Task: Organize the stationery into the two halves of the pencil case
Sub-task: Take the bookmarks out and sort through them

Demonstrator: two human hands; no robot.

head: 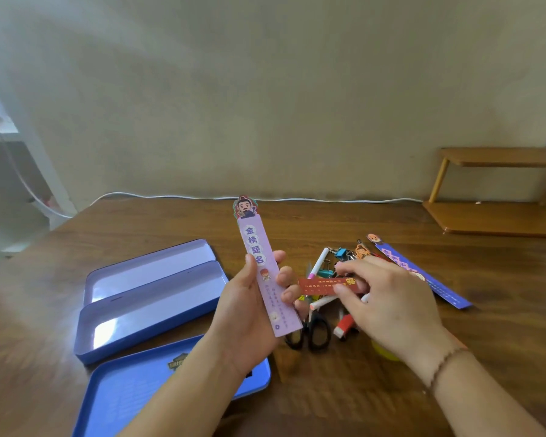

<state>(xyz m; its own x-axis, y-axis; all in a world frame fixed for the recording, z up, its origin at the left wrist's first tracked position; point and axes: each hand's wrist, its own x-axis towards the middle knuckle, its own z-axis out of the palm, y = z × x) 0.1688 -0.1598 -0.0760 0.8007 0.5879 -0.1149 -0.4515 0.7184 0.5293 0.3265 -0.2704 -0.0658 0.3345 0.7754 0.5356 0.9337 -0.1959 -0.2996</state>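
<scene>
My left hand [249,313] holds a lilac bookmark [260,257] upright, its cartoon-figure top pointing away from me. My right hand [388,298] pinches a red bookmark [322,285] that lies flat just above the stationery pile, its left end near my left fingers. The blue metal pencil case [139,298] lies open at the left with both halves showing bare insides. In the pile under my right hand are black scissors [312,334], white pens [320,261], binder clips [339,253] and a red-and-white item [344,324].
A blue bookmark [435,279] lies on the wooden table [501,326] to the right of the pile. A flat blue tin lid or tray [123,395] sits at the front left under my left forearm. A wooden shelf [498,190] stands at the back right, and a white cable [328,200] runs along the far edge.
</scene>
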